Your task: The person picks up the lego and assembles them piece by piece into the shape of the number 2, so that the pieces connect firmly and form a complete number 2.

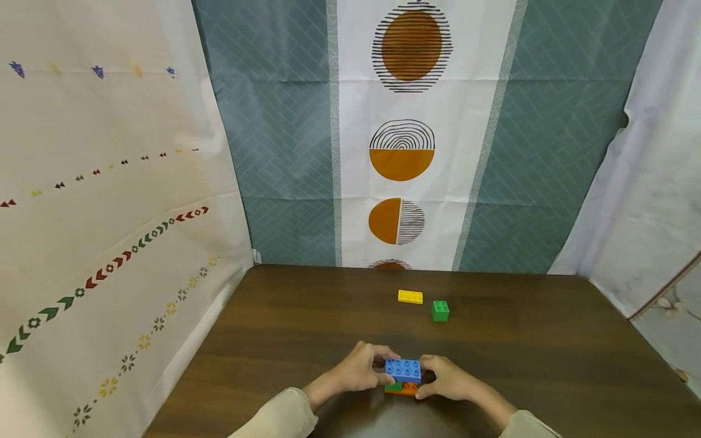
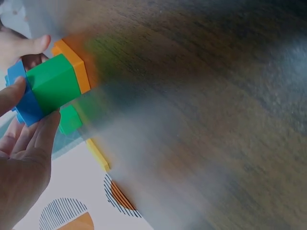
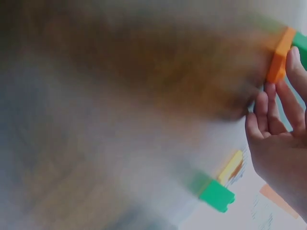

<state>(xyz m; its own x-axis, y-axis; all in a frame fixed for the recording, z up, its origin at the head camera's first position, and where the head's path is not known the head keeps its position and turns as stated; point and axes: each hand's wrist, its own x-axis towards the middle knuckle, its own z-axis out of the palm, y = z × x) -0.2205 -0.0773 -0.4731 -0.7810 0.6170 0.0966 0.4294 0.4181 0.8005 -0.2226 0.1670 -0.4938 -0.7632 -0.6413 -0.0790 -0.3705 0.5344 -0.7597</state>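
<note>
A small stack of toy building bricks stands near the front of the table. Its top is a blue brick (image 1: 403, 370) with studs. Beneath the blue one's left part sits a green brick (image 2: 53, 85), and a thin orange brick (image 3: 281, 56) forms the bottom layer. My left hand (image 1: 356, 368) pinches the blue brick at its left end between thumb and fingers. From the other side, my right hand (image 1: 451, 380) holds the orange brick, thumb at its near edge and fingertips at its end. Fingers partly hide the stack's ends.
Farther back on the dark wooden table (image 1: 317, 310) lie a flat yellow brick (image 1: 410, 297) and a smaller green brick (image 1: 440, 311). Patterned cloth (image 1: 290, 140) hangs behind the table, with pale cloths at both sides.
</note>
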